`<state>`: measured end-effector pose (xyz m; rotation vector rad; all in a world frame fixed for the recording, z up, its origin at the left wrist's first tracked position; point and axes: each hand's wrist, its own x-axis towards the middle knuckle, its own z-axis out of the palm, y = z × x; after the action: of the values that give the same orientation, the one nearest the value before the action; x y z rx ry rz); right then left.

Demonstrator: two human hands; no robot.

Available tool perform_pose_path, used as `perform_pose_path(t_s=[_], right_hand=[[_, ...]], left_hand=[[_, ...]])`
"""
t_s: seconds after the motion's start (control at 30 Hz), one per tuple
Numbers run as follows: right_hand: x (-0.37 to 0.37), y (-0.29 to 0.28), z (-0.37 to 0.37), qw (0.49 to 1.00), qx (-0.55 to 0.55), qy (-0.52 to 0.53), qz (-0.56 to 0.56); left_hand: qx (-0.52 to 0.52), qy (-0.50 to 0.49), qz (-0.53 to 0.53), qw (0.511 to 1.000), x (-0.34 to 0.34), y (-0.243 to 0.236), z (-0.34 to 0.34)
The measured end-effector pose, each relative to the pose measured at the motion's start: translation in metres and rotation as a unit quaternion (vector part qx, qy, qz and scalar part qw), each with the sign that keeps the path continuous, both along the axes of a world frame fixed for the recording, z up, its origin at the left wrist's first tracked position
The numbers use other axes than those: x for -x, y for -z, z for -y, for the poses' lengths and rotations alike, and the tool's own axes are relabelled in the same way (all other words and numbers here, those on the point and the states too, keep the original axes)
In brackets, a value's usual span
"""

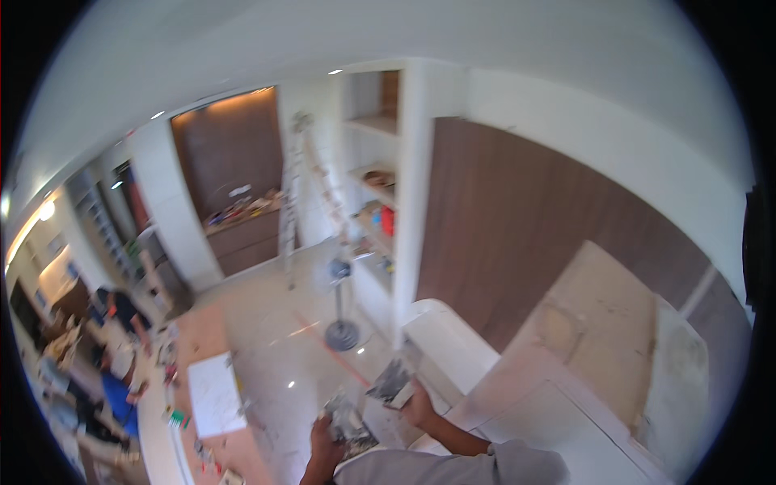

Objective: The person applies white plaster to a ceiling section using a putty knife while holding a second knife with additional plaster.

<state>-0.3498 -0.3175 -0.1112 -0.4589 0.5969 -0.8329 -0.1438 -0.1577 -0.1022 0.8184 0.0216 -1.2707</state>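
Low in the middle, my left hand is closed on the edge of a flat grey plate smeared with whitish filler. To its right, my right hand grips a wide putty knife, its dark blade streaked with pale filler and pointing up and left. Plate and knife are close together but apart. Blur hides the finer detail of both. A grey sleeve covers part of my right arm.
A white curved-edge unit and a brown board lie to the right. Ahead stand a pedestal fan, a stepladder and open shelves. At left, several people stand by a long worktable bearing a white panel.
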Motion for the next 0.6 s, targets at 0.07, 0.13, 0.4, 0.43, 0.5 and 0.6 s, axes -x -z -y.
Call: perform_pose_path(t_s=[0.07,0.13,0.4,0.43,0.5,0.6], right_hand=[[0.011,-0.006,-0.001,1.000,0.008,0.022,-0.013],[0.020,-0.038,-0.012,0.998,0.025,0.024,-0.054],[0.085,-0.075,0.002,0.927,0.271,0.047,-0.255],[0.089,-0.074,-0.001,0.926,0.272,0.057,-0.254],[0.096,-0.086,-0.004,0.898,0.315,0.066,-0.300],[0.092,-0.087,-0.007,0.876,0.336,0.093,-0.333]], left_hand=[[0.055,0.024,-0.030,0.998,0.001,0.003,0.000],[0.051,0.029,-0.036,0.998,-0.003,0.013,-0.006],[0.042,0.105,0.267,0.957,0.026,0.028,0.019],[0.036,0.139,0.184,0.972,0.035,-0.004,0.012],[0.024,0.148,0.106,0.983,0.046,-0.040,0.021],[0.016,0.144,0.045,0.988,0.049,-0.039,0.026]])
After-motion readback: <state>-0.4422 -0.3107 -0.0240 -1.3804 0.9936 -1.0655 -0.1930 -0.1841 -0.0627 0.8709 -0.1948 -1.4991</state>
